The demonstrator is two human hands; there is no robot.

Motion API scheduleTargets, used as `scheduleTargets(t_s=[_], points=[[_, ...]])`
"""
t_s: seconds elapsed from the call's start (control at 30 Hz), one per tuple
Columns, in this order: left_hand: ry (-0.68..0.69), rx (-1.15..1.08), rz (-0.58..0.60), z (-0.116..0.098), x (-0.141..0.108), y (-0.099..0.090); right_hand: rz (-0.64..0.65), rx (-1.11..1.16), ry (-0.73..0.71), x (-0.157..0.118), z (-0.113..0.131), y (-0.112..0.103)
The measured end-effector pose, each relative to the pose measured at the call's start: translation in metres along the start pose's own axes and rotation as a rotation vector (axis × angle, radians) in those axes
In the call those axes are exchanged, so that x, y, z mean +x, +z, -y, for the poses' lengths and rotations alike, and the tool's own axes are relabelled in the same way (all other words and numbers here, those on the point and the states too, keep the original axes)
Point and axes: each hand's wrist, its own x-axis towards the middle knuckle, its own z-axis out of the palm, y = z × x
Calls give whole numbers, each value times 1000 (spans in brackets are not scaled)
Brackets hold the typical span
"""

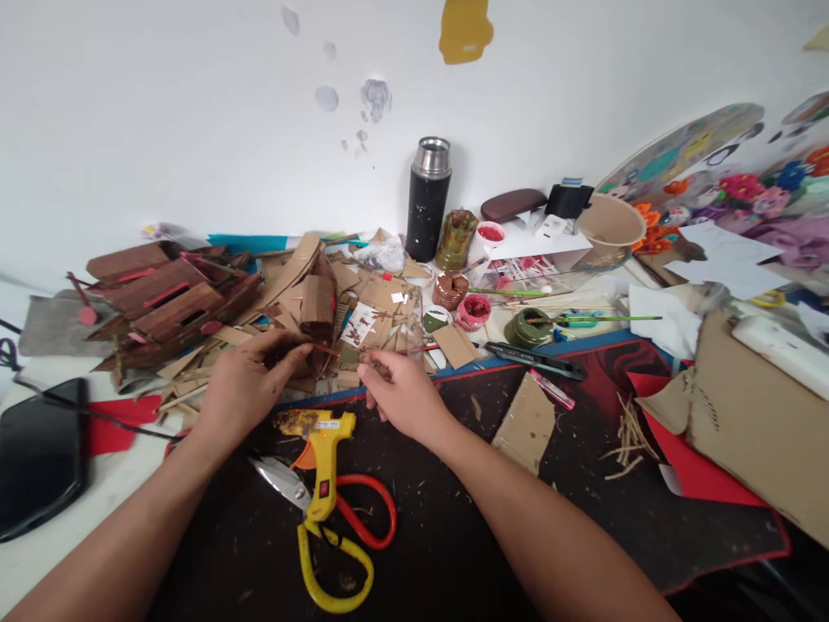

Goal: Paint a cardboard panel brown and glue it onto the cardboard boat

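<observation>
My left hand (249,380) is closed, thumb and forefinger together on a thin reddish-brown stick (328,349) that points toward the other hand. My right hand (405,393) is also closed, its fingertips pinched near the stick's far end; what they hold is hidden. Just behind the hands stands a small brown-painted cardboard block (317,304) among cardboard scraps (379,294). Below the hands lie a yellow glue gun (325,462) and scissors (350,566) with one yellow and one red handle, the glue gun over the blades.
A brown model boat (172,294) sits at the left, above a black phone-like object (42,453). Behind are a black flask (427,212) and open paint pots (474,311). A utility knife (536,360), a cardboard piece (526,423) and a large cardboard sheet (764,415) lie at the right.
</observation>
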Motion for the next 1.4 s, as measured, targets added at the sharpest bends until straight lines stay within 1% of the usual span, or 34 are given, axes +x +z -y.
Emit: scheduleTargets(t_s=[0.17, 0.43, 0.73, 0.87, 1.0, 1.27, 1.4], points=[[-7, 19, 5, -1, -1, -1, -7, -11, 24, 0, 2, 0], [17, 24, 4, 5, -1, -2, -7, -5, 10, 0, 0, -1], [-1, 2, 14, 1, -1, -1, -1, -22, 6, 0, 0, -1], [12, -12, 5, 4, 0, -2, -3, -18, 16, 0, 0, -1], [12, -15, 21, 7, 1, -2, -2, -9, 31, -1, -1, -1], [21, -46, 10, 7, 2, -1, 3, -32, 5, -1, -2, 0], [-7, -49, 58, 9, 3, 0, -2, -36, 8, 0, -3, 0]])
